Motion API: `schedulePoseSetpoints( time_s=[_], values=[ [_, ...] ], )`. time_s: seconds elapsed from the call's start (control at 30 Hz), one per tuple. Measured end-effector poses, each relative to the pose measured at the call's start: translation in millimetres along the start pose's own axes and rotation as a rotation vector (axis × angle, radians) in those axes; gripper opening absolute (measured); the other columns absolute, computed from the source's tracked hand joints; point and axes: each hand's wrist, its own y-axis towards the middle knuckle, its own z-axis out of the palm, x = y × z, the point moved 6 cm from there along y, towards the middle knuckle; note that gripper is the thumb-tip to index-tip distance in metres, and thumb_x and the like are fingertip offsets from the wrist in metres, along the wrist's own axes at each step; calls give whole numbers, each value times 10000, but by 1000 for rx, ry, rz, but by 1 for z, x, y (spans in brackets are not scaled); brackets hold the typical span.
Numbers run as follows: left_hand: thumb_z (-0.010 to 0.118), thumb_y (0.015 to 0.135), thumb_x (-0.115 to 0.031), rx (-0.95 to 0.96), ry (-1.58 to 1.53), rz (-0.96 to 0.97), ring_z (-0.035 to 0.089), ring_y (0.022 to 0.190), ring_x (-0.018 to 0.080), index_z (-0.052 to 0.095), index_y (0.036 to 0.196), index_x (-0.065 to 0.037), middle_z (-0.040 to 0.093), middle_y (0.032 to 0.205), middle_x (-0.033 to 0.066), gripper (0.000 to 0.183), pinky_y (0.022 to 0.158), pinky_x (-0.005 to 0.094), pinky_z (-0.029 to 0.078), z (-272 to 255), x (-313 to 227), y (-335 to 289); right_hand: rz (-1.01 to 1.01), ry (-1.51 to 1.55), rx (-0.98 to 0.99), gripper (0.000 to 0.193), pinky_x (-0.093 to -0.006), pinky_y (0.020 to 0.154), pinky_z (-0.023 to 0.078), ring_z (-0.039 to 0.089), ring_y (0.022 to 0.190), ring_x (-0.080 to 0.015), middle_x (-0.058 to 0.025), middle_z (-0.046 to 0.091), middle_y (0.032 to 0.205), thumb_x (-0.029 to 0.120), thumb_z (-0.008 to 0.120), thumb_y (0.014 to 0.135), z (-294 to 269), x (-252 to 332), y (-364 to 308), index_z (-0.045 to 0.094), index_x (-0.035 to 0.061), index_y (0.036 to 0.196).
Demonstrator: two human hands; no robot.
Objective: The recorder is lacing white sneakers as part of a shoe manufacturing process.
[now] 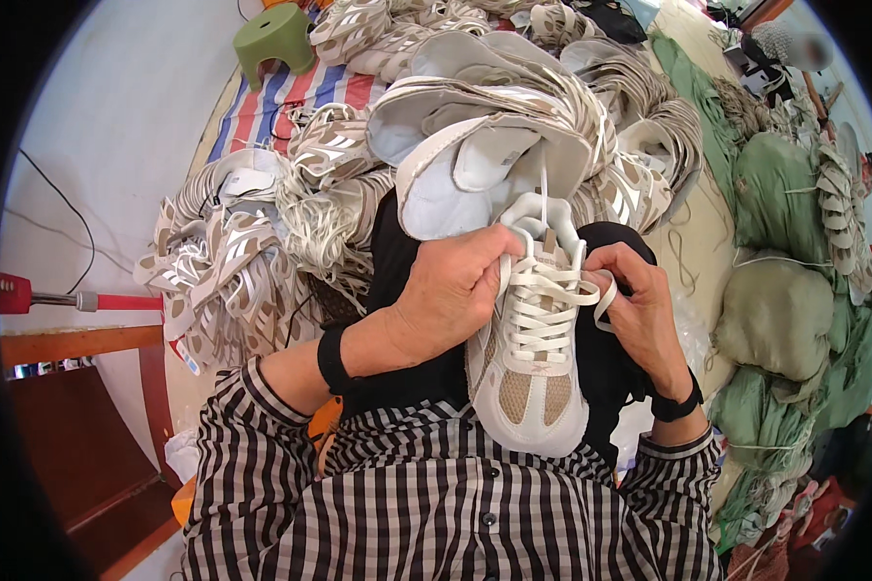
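A white and beige sneaker (533, 422) rests across my lap, its toe toward me. White laces (541, 324) cross over its tongue. My left hand (460, 286) is closed in a pinch at the left edge of the shoe's opening, by the upper eyelets. On the other side, my right hand (639, 308) pinches a loop of the shoelace at the upper right eyelets. Just beyond the shoe, a stack of flat, unlaced shoe uppers (499, 174) leans over my knees, pale linings showing.
Bundles of shoe uppers (233, 257) and loose laces (334, 228) lie at my left. A green stool (274, 44) stands far left on a striped sheet (247, 121). Stuffed green sacks (775, 315) line the right side. A person (773, 44) is partly visible at the far right.
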Motion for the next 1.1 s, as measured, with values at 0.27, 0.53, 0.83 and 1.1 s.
schedulePoseSetpoints(
  time_s=[0.27,0.53,0.83,1.1],
  values=[
    [511,838,92,7,54,-15,646,643,270,623,970,-22,638,752,150,208,588,308,490,-1,-3,-7,1,-10,-2,82,-263,579,435,533,625,-124,-60,590,710,53,617,900,0,2,-1,573,-15,911],
    [519,806,98,38,69,101,646,690,332,608,993,-24,633,774,163,240,600,353,499,1,-11,-5,1,-16,-5,70,-250,533,413,494,587,-87,-49,578,679,50,620,901,0,4,-1,582,-8,907],
    [584,815,-33,273,371,225,619,703,363,512,908,-43,597,770,154,118,594,420,500,12,-29,8,-206,-203,-45,89,-336,625,481,627,679,-301,-163,610,746,-34,598,823,-3,21,2,591,6,903],
    [523,876,-34,275,312,18,610,631,394,510,1001,-45,587,658,182,127,569,462,471,5,-20,8,-60,-52,128,102,-371,614,466,607,655,-302,-160,609,730,26,608,866,-12,13,2,595,9,966]
  ],
)
